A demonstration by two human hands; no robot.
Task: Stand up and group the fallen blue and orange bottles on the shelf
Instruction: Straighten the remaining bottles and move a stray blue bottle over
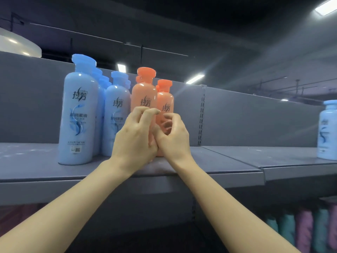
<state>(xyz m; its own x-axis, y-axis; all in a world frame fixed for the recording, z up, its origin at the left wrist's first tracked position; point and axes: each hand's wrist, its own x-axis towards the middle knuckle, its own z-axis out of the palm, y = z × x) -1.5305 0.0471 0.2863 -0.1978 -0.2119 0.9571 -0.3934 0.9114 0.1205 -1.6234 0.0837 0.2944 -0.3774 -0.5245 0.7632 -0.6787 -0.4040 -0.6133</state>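
Observation:
Two orange bottles stand upright side by side on the grey shelf: a taller front one and one just behind to its right. To their left stands a group of upright blue bottles, with a large one in front and another touching the orange pair. My left hand covers the lower part of the front orange bottle, its fingers curled against it. My right hand curls round the lower part of the right orange bottle. The two thumbs meet in the middle.
Another blue bottle stands alone at the far right of the shelf. A grey back panel runs behind the bottles. Teal and pink packages fill the lower shelf at the bottom right.

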